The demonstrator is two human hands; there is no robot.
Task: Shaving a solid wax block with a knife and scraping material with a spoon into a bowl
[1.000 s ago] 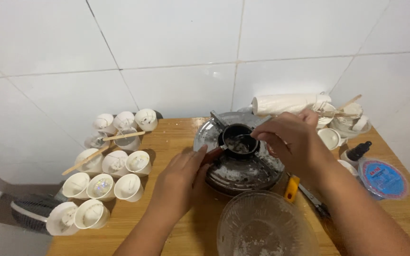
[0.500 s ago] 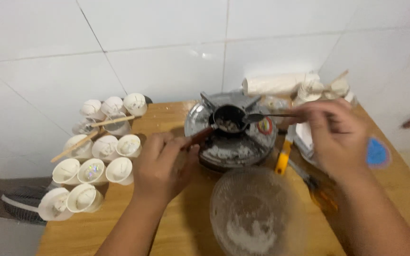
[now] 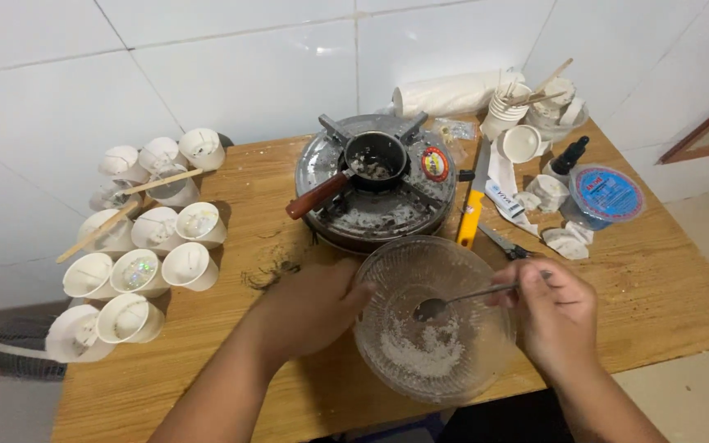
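Head view: I am looking down at a wooden table standing against a white tiled wall.
Right hand: my right hand is holding a metal spoon by its handle; the fingers are pinching together on the handle end.
Spoon: its bowl is sitting inside the glass bowl, just above the white flakes that are lying on the bottom.
Left hand: my left hand is resting on the table and touching the left rim of the glass bowl; the fingers are lying together, curled a little against the glass, and I cannot tell if they are gripping it.
Glass bowl: it is standing at the front edge of the table, between my two hands, just in front of the round burner.
Small pot: a dark small pot with a reddish wooden handle is sitting on top of the burner, well apart from both hands.
Left side: many white paper cups are lying and standing in a group, with wooden sticks across some of them.
Right side: a yellow utility knife, a dark dropper bottle and a round container with blue lid are lying near the burner.
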